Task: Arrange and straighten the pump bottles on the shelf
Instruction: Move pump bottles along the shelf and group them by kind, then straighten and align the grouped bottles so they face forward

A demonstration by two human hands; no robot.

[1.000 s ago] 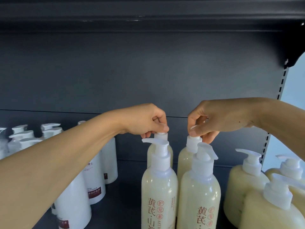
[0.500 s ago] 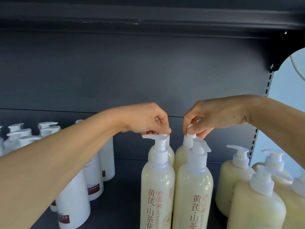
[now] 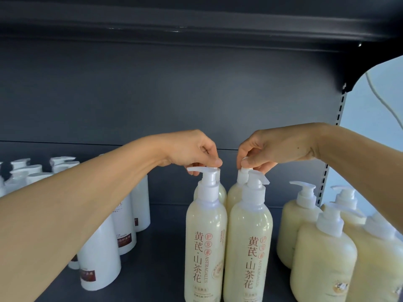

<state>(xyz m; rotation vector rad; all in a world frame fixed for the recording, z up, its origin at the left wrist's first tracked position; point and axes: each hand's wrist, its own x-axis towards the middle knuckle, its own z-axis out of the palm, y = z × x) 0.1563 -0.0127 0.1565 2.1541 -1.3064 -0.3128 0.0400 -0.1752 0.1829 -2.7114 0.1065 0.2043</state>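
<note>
On the dark shelf (image 3: 165, 253), each hand pinched a rear pump bottle's head: left hand (image 3: 192, 150) on the left rear bottle (image 3: 222, 192), right hand (image 3: 270, 147) on the right rear bottle (image 3: 234, 192).

Both forearms were bare, with no sleeve, watch, bracelet or ring showing on either. The left hand (image 3: 192, 149) had short, plain nails. The right hand (image 3: 274, 147) bore a small dark mole on its back, near the wrist, and its nails were short too.
</note>
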